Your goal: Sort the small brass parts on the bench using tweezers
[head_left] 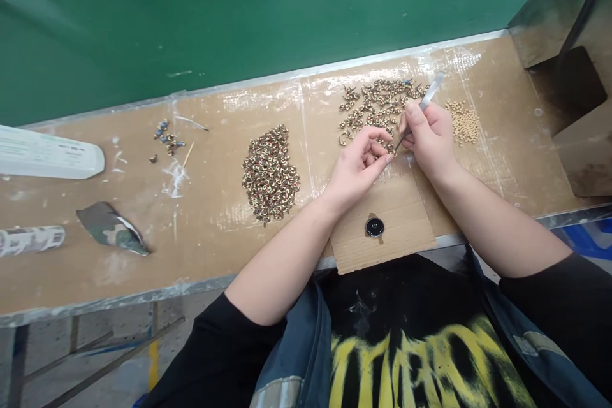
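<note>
My right hand [430,137] grips metal tweezers [425,102], their tips pointing down-left to a small part pinched at the fingertips of my left hand [358,162]. Both hands rest on a brown cardboard-covered bench [215,204]. Just behind them lies a loose scatter of small brass-coloured parts [377,105]. A dense heap of similar parts with red dots [270,172] sits left of my left hand. A small pile of pale beads [463,121] lies right of my right hand.
A black round cap [375,227] sits on a cardboard piece near the front edge. At the left are a white tube [48,153], a camouflage-patterned scrap [112,229], a printed roll [31,239] and a few stray parts [167,137]. A green wall stands behind; a dark box [568,89] is at the right.
</note>
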`<state>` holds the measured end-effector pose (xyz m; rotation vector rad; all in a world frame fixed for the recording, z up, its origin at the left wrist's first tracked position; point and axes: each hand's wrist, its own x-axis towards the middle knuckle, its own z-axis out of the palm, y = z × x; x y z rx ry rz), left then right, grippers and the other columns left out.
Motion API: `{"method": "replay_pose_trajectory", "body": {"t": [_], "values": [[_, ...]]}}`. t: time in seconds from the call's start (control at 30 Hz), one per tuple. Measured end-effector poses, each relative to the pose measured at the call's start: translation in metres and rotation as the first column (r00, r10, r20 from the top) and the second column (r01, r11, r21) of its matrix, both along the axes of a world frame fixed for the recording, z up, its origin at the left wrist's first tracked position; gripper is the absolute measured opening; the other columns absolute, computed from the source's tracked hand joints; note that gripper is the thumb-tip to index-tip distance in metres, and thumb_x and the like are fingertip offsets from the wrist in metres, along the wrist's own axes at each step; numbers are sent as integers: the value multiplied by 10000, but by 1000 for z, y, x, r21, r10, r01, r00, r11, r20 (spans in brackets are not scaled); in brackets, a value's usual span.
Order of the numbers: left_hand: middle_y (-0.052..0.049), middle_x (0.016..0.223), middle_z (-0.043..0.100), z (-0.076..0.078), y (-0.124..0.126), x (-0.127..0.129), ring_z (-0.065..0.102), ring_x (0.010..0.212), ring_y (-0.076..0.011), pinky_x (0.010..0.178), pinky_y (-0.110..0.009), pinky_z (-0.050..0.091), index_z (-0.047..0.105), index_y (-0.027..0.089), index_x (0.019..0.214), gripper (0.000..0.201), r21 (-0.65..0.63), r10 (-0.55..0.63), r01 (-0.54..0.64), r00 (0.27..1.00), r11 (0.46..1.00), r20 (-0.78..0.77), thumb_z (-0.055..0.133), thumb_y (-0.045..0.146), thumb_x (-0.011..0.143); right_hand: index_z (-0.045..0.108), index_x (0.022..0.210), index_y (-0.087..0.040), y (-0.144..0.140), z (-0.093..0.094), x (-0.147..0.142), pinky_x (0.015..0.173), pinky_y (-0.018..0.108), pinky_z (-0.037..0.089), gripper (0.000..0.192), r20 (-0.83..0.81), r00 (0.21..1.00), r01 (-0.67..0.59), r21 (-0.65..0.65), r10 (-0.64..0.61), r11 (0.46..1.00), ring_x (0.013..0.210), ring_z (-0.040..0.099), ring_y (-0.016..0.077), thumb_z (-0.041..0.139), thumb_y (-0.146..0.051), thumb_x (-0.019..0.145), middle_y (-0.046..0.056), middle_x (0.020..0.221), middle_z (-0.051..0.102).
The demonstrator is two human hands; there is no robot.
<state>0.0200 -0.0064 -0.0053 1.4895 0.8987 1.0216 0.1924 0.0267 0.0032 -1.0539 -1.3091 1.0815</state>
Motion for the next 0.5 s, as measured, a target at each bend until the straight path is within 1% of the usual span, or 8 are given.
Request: {"method": "replay_pose_trajectory", "body": {"t": [0.27, 0.5], "values": [[21, 872, 630, -4, 1, 0, 489, 581, -54, 525, -197, 407, 631, 233, 1143, 216, 24, 31, -31, 1000, 999, 6, 720, 202, 948, 513, 738, -250, -1, 2, -1, 417, 275, 256, 577, -41, 999, 0, -22, -1, 1000, 450, 300, 96, 632, -775, 944, -57, 571, 302], [20, 884, 625, -4, 0, 0, 493, 584, -53, 523, -193, 410, 638, 232, 1137, 204, 11, 59, -59, 998, 998, 10, 718, 210, 951, 522, 720, -253, -1, 5, -4, 413, 278, 250, 584, -72, 997, -5, -30, 3, 1000, 432, 261, 97, 629, -782, 942, -72, 546, 253]]}}
